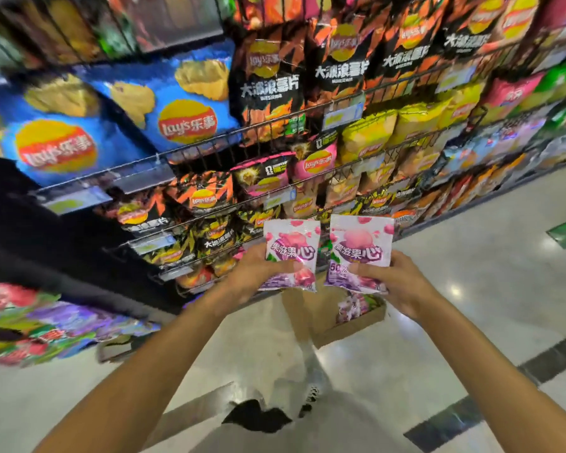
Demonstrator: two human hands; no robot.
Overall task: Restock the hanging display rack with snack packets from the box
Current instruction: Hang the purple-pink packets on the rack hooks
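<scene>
Left hand [252, 269] and right hand [396, 282] are each gripping a peach candy packet [291, 253] above the box [350, 325]; best keeping hang-holes upward, facing forward.

I'm looking at a shop aisle, a supermarket snack section by the look of it. From nine to two o'clock run wire shelves [307, 109] packed with Lay's crisp bags [183, 103] and fronted by price tags [342, 116]. A polished tile floor [471, 256] stretches away toward three o'clock.
</scene>
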